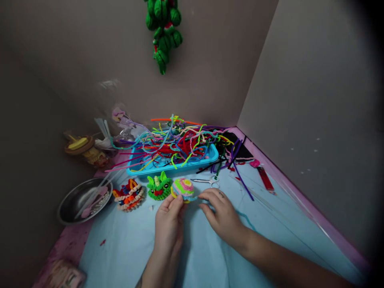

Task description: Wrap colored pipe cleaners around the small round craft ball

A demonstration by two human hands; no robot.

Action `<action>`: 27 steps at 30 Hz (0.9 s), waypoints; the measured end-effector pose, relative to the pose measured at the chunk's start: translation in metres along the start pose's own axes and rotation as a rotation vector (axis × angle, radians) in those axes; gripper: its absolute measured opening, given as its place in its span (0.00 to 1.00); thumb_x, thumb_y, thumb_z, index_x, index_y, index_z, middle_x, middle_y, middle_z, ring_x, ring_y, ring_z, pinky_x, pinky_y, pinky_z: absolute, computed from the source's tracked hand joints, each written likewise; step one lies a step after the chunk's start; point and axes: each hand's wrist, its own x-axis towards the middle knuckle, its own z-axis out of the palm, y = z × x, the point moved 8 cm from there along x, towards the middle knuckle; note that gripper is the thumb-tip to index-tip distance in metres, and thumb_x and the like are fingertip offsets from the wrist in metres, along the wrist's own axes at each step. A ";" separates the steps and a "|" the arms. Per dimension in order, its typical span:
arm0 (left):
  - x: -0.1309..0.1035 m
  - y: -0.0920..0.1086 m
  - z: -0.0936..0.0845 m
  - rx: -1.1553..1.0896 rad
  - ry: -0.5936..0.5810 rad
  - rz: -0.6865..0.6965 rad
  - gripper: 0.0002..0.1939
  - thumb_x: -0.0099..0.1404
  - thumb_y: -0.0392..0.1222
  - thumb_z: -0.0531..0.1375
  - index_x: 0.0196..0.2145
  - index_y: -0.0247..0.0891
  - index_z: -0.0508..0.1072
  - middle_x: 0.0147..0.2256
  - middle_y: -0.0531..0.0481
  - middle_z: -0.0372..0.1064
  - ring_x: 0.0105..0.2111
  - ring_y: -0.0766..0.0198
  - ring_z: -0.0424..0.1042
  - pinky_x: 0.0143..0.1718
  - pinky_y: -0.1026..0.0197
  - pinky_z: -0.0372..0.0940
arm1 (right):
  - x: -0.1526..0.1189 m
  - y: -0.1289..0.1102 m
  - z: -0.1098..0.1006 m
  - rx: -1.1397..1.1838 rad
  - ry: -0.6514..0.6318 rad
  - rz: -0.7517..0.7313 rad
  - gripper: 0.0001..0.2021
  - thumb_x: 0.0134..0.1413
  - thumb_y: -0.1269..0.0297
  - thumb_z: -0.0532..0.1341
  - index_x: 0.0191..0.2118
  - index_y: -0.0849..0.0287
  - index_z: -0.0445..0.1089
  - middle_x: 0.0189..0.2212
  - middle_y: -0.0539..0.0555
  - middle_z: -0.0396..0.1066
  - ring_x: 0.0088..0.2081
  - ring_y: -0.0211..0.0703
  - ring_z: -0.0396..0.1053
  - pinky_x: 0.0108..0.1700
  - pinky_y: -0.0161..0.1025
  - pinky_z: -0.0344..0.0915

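Observation:
A rounded piece of coiled pipe cleaner [183, 188], striped pink, green, yellow and blue, is held up by my left hand [172, 210], thumb in front and fingers around its lower left side. At its right, my right hand [219, 212] pinches a light blue strand that comes off the piece. A teal pipe cleaner [247, 220] trails behind the right wrist on the cloth. Just left of the piece sits a green dragon-like head [158, 188] with small ears. Farther left lies an orange, red and cream pipe-cleaner figure [129, 196].
Behind, a blue tray [174, 171] overflows with colourful pipe cleaners. Scissors [207, 182] lie before it. A metal bowl [64, 206] stands left, a red packet [265, 180] right. Green knitted pieces [163, 36] hang on the wall. A pink box [66, 275] sits at the lower left.

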 end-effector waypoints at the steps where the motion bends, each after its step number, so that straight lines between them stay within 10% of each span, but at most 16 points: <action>1: 0.001 0.006 -0.002 -0.016 0.016 0.027 0.17 0.44 0.39 0.72 0.32 0.31 0.78 0.32 0.47 0.77 0.30 0.69 0.73 0.33 0.70 0.68 | 0.000 0.001 0.001 -0.030 -0.005 -0.011 0.09 0.55 0.75 0.56 0.41 0.57 0.67 0.38 0.55 0.71 0.42 0.48 0.67 0.45 0.45 0.64; 12: 0.012 0.060 -0.025 -0.187 0.124 0.231 0.14 0.41 0.37 0.73 0.27 0.33 0.77 0.28 0.53 0.75 0.25 0.72 0.72 0.29 0.73 0.70 | 0.001 0.015 0.008 0.150 -0.169 0.050 0.11 0.60 0.67 0.52 0.46 0.57 0.67 0.36 0.55 0.71 0.37 0.45 0.69 0.40 0.39 0.64; 21: 0.008 0.025 -0.014 -0.253 0.109 0.031 0.06 0.56 0.25 0.62 0.30 0.33 0.74 0.29 0.51 0.75 0.26 0.71 0.74 0.28 0.71 0.71 | 0.005 0.024 0.019 0.677 -0.399 0.263 0.20 0.53 0.47 0.57 0.27 0.60 0.71 0.30 0.52 0.61 0.35 0.41 0.62 0.38 0.37 0.59; 27: 0.011 0.035 -0.018 -0.285 0.121 0.055 0.08 0.60 0.24 0.57 0.31 0.33 0.73 0.28 0.51 0.75 0.25 0.72 0.74 0.28 0.72 0.71 | -0.004 0.024 0.031 0.485 -0.668 0.376 0.07 0.49 0.63 0.60 0.29 0.62 0.70 0.26 0.49 0.64 0.27 0.35 0.59 0.30 0.33 0.55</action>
